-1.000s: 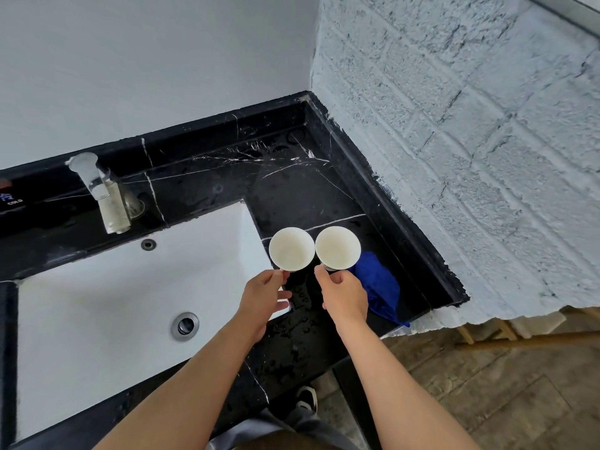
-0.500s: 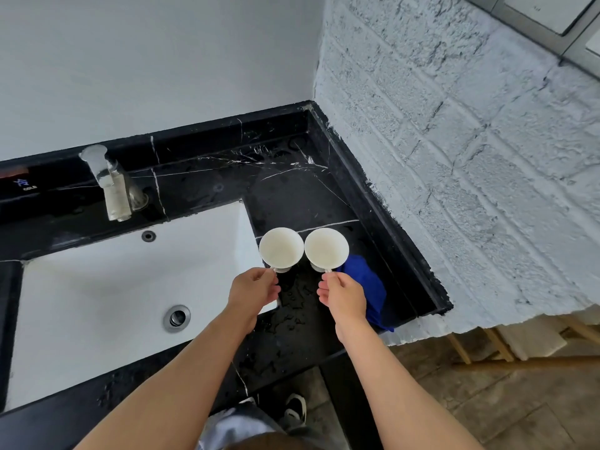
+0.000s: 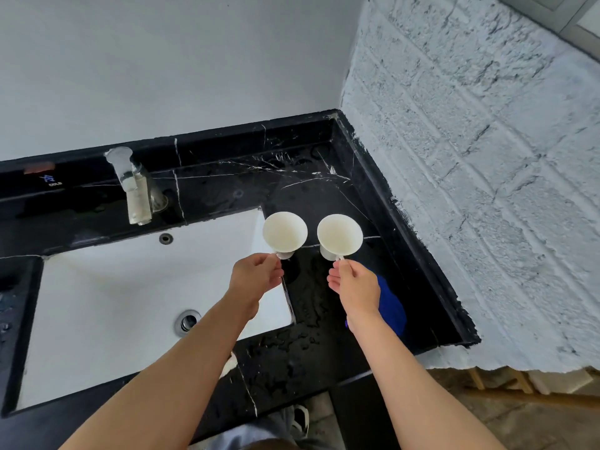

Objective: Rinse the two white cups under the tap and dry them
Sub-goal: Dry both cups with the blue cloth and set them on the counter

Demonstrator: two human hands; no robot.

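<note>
Each of the hands pinches a white cup by its small handle: the left hand holds the left cup over the right edge of the white sink, and the right hand holds the right cup above the black marble worktop. Both cups sit mouth-up, apart from each other and well to the right of the tap, which shows no running water. The grips look thin, fingertips only, so a wet handle could slip and a cup could drop onto hard stone. Water beads already dot the worktop. The blue cloth lies just under the right wrist, where drips could soak it before drying.
</note>
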